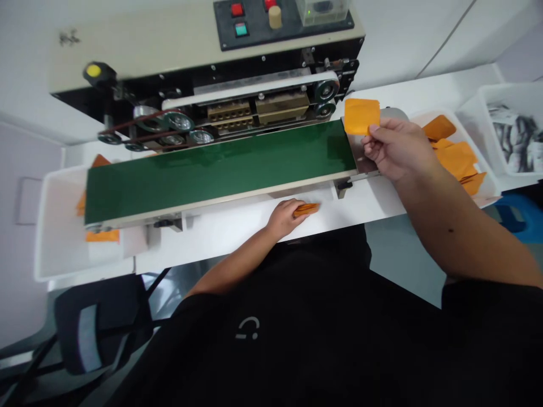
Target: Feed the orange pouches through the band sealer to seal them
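Pinched by its lower corner, a flat orange packet (361, 117) is in my right hand (399, 146), held up at the right end of a green conveyor belt (220, 172). My left hand (285, 219) is closed around a small stack of orange packets (306, 210), low over the white table in front of the belt. Behind the belt runs a band sealing machine (203, 73) with pulleys, a white band and brass-coloured blocks.
A white bin (487, 175) of orange packets stands at the right, with another bin (481, 113) of grey-and-white items beyond it. Under the belt's left end, a white bin (55, 226) holds orange packets. A dark chair (102, 322) stands at lower left.
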Available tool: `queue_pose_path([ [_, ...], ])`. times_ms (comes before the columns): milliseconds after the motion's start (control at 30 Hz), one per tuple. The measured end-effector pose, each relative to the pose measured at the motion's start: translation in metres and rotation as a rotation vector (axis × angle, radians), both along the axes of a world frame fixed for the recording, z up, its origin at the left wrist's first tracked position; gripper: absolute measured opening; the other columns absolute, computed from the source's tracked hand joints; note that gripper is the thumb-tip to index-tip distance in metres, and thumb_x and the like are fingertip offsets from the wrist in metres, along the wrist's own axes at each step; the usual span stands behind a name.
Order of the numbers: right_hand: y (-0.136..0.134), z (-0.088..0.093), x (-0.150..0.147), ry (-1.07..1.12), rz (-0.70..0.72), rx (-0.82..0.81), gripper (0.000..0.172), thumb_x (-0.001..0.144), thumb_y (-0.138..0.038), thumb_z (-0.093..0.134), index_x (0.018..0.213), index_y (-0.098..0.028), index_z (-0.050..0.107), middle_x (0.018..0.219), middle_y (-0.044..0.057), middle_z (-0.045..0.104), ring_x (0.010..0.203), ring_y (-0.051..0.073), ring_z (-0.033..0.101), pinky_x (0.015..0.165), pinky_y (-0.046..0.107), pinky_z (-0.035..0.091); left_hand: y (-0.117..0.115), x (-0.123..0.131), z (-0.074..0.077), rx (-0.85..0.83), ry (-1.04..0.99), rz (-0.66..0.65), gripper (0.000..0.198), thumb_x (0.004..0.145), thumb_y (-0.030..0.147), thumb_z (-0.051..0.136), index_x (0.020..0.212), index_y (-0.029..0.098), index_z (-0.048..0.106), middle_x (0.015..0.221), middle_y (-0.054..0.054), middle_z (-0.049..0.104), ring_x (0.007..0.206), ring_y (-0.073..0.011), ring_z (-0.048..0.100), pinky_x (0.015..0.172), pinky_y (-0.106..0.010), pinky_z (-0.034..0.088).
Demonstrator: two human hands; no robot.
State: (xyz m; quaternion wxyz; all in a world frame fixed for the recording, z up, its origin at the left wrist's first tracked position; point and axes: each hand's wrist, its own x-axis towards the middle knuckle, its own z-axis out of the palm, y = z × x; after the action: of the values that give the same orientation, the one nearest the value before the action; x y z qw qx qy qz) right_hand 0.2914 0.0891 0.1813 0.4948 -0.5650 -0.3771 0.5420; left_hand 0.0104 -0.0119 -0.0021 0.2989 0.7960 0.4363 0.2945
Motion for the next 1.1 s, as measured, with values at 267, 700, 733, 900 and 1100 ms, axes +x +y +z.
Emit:
queue_pose_path([
  [267,0.022,0.007,-0.033,-0.053,-0.029,-0.134,0.017,0.105,-0.005,0.055,0.091,-0.012,0.061,0.068,0.002,0.065,0.053,0.005,0.054,0.054,0.014,0.05,-0.001,0.0,0.0,-0.011,-0.037,-0.026,0.031,0.097,0.044,0.073,0.117,0.02,0.071,0.106,-0.01,0.078,0.099,-0.0257,0.075,0.089,-0.041,0.06],
  [700,-0.016,0.009,-0.057,-0.336,0.174,0.131,0.027,0.096,-0.039,0.075,0.111,-0.018,0.068,0.088,0.006,0.072,0.059,0.011,0.062,0.054,0.023,0.054,-0.002,-0.001,-0.001,-0.012,-0.067,-0.014,0.034,0.098,0.049,0.071,0.115,0.019,0.071,0.104,-0.011,0.078,0.096,-0.0257,0.075,0.086,-0.041,0.061],
  [733,-0.037,0.004,-0.055,-0.412,0.173,0.224,0.026,0.097,-0.039,0.073,0.113,-0.019,0.069,0.089,0.006,0.072,0.061,0.011,0.062,0.054,0.024,0.054,-0.002,-0.001,-0.001,-0.019,-0.068,-0.011,0.034,0.097,0.049,0.071,0.114,0.019,0.071,0.105,-0.012,0.078,0.096,-0.0257,0.075,0.086,-0.041,0.061],
  [900,-0.125,-0.067,-0.046,-0.824,0.408,0.559,0.02,0.098,-0.031,0.064,0.114,-0.023,0.074,0.098,0.008,0.073,0.079,0.019,0.068,0.074,0.035,0.06,0.0,-0.001,0.003,-0.064,-0.075,0.012,0.04,0.092,0.053,0.077,0.111,0.019,0.072,0.101,-0.009,0.078,0.092,-0.0242,0.074,0.082,-0.037,0.058],
  [1100,-0.138,-0.149,-0.055,-0.798,0.427,0.367,0.045,0.094,-0.034,0.067,0.137,-0.021,0.065,0.123,0.015,0.065,0.1,0.026,0.067,0.079,0.041,0.062,0.0,0.0,0.008,-0.138,-0.08,0.043,0.051,0.084,0.067,0.079,0.102,0.019,0.074,0.089,-0.006,0.078,0.081,-0.0211,0.072,0.075,-0.032,0.054],
])
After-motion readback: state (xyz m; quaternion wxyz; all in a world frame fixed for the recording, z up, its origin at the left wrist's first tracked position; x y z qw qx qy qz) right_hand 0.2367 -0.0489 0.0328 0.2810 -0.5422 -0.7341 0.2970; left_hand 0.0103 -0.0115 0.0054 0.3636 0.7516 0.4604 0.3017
